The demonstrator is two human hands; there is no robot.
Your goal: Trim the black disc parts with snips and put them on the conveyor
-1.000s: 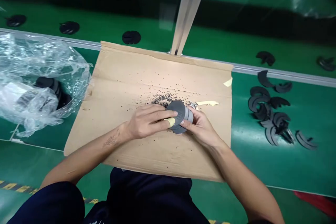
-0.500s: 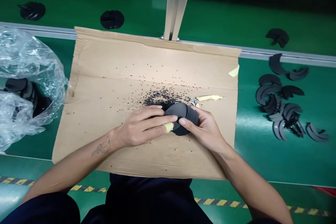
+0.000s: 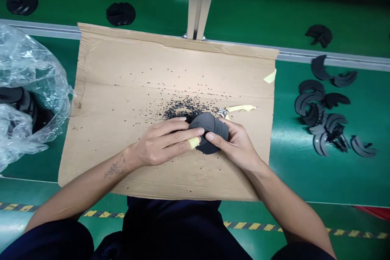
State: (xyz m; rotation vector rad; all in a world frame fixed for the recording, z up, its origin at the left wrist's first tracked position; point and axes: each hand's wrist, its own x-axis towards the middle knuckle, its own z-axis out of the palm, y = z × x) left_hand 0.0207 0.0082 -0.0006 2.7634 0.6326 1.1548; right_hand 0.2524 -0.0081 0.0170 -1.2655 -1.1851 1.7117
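Observation:
Both hands grip a stack of dark grey round discs (image 3: 209,130) just above a sheet of brown cardboard (image 3: 128,85). My left hand (image 3: 164,142) has its fingers laid over the near face of the stack, one fingertip wrapped in yellow tape. My right hand (image 3: 236,144) wraps the stack from the right, thumb on its front edge. Black crumbs (image 3: 179,109) lie scattered on the cardboard just beyond the hands. Small cutters with yellow handles (image 3: 236,109) lie right behind the stack.
A crumpled clear plastic bag (image 3: 27,85) holding dark discs sits at the left. A heap of dark crescent-shaped pieces (image 3: 326,118) lies on the green surface (image 3: 304,178) at the right. Round black discs (image 3: 121,13) lie beyond a metal rail (image 3: 335,59). A metal post (image 3: 199,0) rises behind the cardboard.
The view has tilted down and shifted, so everything sits a little higher and further left in frame. Both hands keep the same hold on the disc stack, which has turned slightly.

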